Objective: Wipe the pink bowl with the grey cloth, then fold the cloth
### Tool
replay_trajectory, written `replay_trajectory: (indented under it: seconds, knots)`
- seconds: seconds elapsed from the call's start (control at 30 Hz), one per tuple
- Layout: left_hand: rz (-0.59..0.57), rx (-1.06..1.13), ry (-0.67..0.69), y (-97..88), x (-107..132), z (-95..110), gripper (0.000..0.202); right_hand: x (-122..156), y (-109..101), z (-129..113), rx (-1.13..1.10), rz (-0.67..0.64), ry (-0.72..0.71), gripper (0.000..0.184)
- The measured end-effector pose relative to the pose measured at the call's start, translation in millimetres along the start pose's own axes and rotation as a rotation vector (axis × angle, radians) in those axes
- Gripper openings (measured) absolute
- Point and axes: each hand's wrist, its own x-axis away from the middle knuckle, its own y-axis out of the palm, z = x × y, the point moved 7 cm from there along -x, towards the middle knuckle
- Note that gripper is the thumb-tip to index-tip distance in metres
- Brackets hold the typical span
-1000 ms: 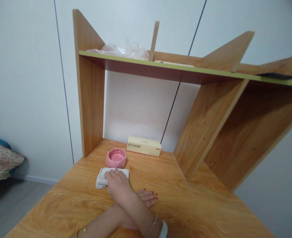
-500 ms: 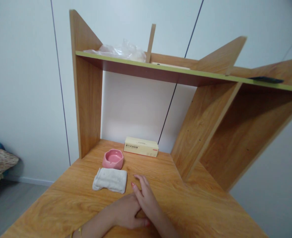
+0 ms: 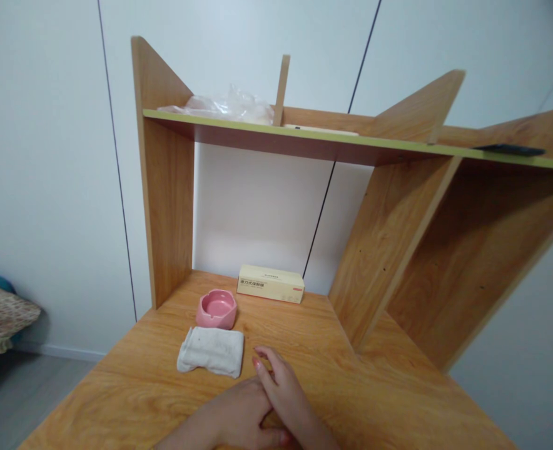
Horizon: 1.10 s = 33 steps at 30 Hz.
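At the bottom middle of the desk, my left hand (image 3: 241, 409) lies under my right hand. Its thumb stretches out to the right; its other fingers are covered. My right hand (image 3: 281, 387) rests across the back of the left, fingers loosely stretched forward, red polish on a nail, holding no object. Nearest to both hands is a folded white cloth (image 3: 211, 352), flat on the wood just left of the right fingertips. Right behind the cloth stands a pink ashtray (image 3: 217, 310) with notches in its rim. Neither hand touches the cloth or the ashtray.
A long cream box (image 3: 270, 284) with printed characters sits at the back of the wooden desk (image 3: 351, 400). Overhead runs a shelf (image 3: 304, 132) bearing a clear plastic bag (image 3: 232, 107) and a dark flat object (image 3: 511, 150). Upright panels (image 3: 393, 231) stand at right.
The whole view has tilted slightly, so the desk and its things sit a little lower. My hands keep their crossed pose, and nothing on the desk has moved.
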Motion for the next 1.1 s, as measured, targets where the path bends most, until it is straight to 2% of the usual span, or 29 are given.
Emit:
replay_trajectory:
  seconds: [0.37, 1.1]
  knots:
    - [0.016, -0.03, -0.009, -1.5, -0.3, 2.6, 0.038, 1.7, -1.4, -5.6, 0.035, -0.019, -0.025, 0.036]
    - [-0.002, 0.016, -0.016, -0.5, -0.6, 1.1, 0.039, 0.7, -0.8, 0.5, -0.014, 0.002, -0.004, 0.035]
